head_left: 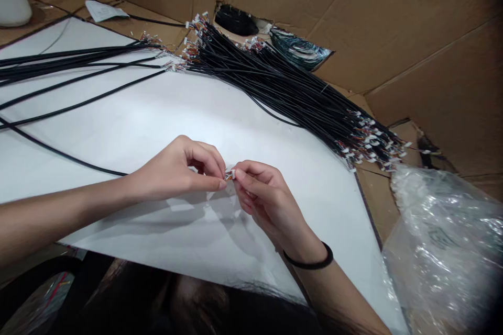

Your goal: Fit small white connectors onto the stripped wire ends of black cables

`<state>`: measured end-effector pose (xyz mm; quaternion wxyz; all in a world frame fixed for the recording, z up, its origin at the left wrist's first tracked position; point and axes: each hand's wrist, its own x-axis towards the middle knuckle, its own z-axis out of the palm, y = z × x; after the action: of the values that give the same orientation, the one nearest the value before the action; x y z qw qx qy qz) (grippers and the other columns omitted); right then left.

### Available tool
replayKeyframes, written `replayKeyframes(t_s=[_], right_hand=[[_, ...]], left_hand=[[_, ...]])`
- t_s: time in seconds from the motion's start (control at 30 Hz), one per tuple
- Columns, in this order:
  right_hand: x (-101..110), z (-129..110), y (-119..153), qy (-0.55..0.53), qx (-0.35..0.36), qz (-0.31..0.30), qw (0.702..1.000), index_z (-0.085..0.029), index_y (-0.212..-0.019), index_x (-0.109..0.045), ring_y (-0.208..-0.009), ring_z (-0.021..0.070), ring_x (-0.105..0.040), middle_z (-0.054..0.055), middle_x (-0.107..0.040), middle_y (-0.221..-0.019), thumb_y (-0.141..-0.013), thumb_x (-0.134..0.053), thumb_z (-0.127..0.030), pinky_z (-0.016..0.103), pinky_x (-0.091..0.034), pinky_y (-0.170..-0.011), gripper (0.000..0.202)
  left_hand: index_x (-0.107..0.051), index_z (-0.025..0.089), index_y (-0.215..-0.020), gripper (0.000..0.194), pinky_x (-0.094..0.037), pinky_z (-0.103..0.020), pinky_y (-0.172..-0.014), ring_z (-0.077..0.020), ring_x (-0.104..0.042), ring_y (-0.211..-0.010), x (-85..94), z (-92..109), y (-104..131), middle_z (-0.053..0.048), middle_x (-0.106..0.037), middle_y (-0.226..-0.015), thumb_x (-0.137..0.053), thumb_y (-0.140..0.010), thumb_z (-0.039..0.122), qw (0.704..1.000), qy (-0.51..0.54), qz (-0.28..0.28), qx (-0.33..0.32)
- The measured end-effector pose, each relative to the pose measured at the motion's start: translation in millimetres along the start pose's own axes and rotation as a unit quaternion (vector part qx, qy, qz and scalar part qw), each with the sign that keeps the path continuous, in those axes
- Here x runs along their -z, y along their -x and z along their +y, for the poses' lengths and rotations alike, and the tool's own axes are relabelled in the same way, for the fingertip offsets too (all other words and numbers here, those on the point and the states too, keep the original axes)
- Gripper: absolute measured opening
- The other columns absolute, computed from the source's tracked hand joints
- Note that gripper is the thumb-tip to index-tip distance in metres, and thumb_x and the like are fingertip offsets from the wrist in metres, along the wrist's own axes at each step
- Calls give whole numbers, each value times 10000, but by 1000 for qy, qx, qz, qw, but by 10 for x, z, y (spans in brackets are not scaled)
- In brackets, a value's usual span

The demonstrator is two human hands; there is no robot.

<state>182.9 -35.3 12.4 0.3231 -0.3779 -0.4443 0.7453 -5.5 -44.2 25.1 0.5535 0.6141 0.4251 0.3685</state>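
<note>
Plug (233, 174): small and white, at the centre of your clock, over the table (133, 110) and between your two hands.
Left hand (178, 167): at 9 o'clock; your grip pinches thin coloured wires (228, 176) between thumb and fingertips.
Right hand (269, 193): at 4 o'clock; your grip holds the plug between thumb and forefinger.
Black cable (66, 151): leads out toward 9 o'clock from behind your left wrist; it seems to be the one these wires belong to, though your hand hides the join.
Bundle (271, 81): at 1 o'clock, a thick pile of black cables with many white plugs showing at both ends; these look done.
Loose cables (70, 57): at 10 o'clock, a handful, their ends near the bundle's; these are too small for you to tell which carry plugs, so what is left cannot be counted.
Progress: one piece in hand, partway by the look of it; your fingers hide how the wires and plug meet.
Plastic bag (444, 251): at 4 o'clock, beside the table's edge.
</note>
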Motion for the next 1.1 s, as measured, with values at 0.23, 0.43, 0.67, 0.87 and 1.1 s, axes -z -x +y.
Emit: replayKeyframes(t_s=[0.23, 0.43, 0.67, 0.87, 1.1], right_hand=[[42, 12, -10, 32, 19, -13, 999, -156, -738, -672, -404, 41, -347, -65, -441, -473, -826, -677, -276, 147, -328, -366, 149], [34, 17, -20, 24, 21, -3, 999, -149, -743, -677, -413, 39, -349, -63, -433, -489, -819, -685, -285, 144, -321, -362, 156], [-15, 25, -28, 14, 21, 16, 1000, -145, -727, -665, -412, 42, -341, -61, -434, -480, -795, -696, -290, 146, -302, -354, 164], [-14, 17, -31, 17, 24, 29, 999, -147, -715, -668, -408, 44, -340, -61, -432, -469, -789, -698, -292, 149, -300, -353, 166], [-9, 33, -26, 25, 39, 37, 998, -152, -724, -663, -405, 41, -354, -60, -439, -489, -804, -690, -296, 150, -308, -357, 167]], left_hand=[[-672, 137, -610, 117, -467, -225, -605, -104, -592, -657, 20, -1, -7, -9, -668, -753, -694, -725, 134, 1000, -1, -20, 16], [-642, 136, -701, 90, -464, -197, -630, -90, -583, -656, -42, 0, 70, -7, -659, -717, -641, -774, 84, 960, -197, 47, -193], [-624, 117, -773, 62, -482, -195, -637, -101, -605, -667, -79, -72, 123, -40, -673, -727, -614, -833, 101, 900, -299, 101, -300], [-638, 108, -779, 79, -479, -185, -645, -95, -606, -687, -78, -64, 121, -41, -679, -746, -599, -844, 87, 916, -271, 96, -279], [-658, 139, -704, 106, -472, -196, -669, -96, -597, -716, -53, 32, 80, -8, -668, -772, -646, -809, 137, 984, -130, 61, -110]])
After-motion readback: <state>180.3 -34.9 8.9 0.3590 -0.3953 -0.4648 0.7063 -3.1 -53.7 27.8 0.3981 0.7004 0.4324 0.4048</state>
